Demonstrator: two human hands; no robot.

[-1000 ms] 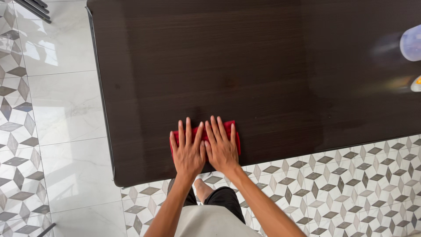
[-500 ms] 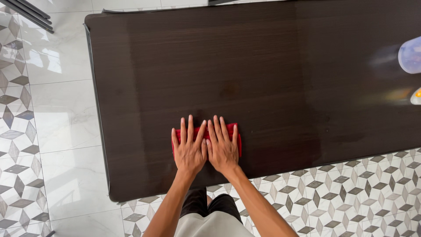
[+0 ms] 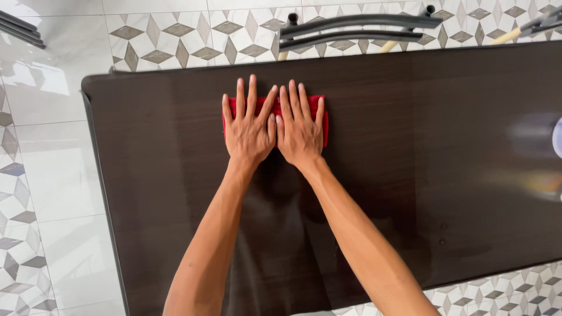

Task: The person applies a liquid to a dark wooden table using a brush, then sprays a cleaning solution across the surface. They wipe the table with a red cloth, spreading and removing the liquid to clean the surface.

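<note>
A dark chair back [image 3: 357,29] stands on patterned floor tiles [image 3: 175,29].

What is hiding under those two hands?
A red cloth lies flat on the dark table, under the left hand and right hand. Only its edges show; its middle is covered.

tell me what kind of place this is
Probably a dining area in a home, though I can't be sure. A long dark wood-grain table stands on glossy patterned floor tiles, with a chair's curved backrest at its far edge. Both hands press a red cloth flat on it.
</note>
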